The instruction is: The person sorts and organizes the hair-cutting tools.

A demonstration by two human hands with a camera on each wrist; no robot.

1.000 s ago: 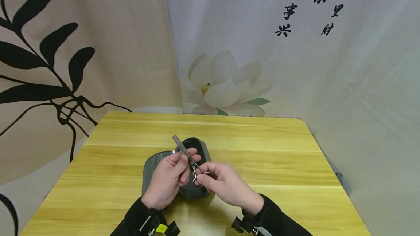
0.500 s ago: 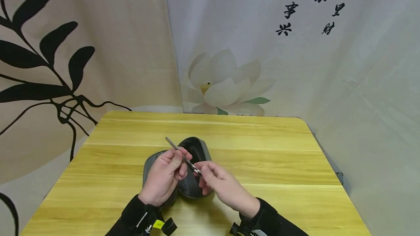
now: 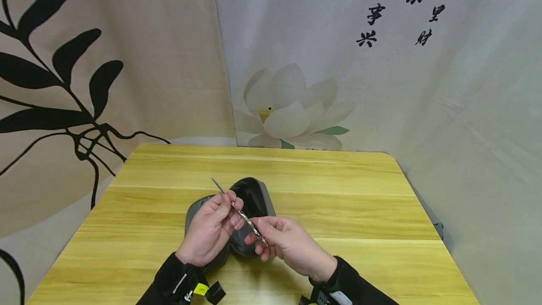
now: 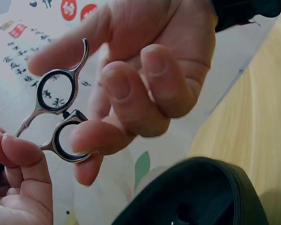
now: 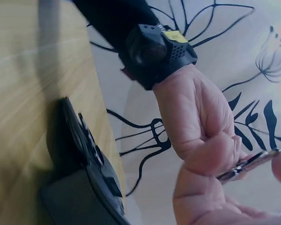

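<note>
A pair of silver hairdressing scissors (image 3: pixel 247 220) is held above the table between both hands, seen nearly edge-on from the head, blades pointing up and left. My left hand (image 3: pixel 211 227) pinches the blade part between thumb and fingers. At the handle end, my right hand (image 3: pixel 292 246) holds the finger rings with its thumb and fingertips. In the left wrist view the scissors' two dark-lined rings (image 4: pixel 40 93) and curved finger rest show, one right fingertip (image 4: pixel 91 137) overlapping the lower ring. Below the hands lies an open dark grey zip case (image 3: pixel 270 201), its left half partly hidden by my left hand.
The case stands on a yellow wood-grain table (image 3: pixel 338 201). Fabric hangings (image 3: pixel 381 84) with printed leaves, a lotus and writing hang behind the table. Both wrists wear cameras; the left one (image 5: pixel 154 54) shows in the right wrist view.
The scissors have turned from showing their flat side to nearly edge-on. My left hand has shifted slightly left, and my right hand has changed its hold on the rings.
</note>
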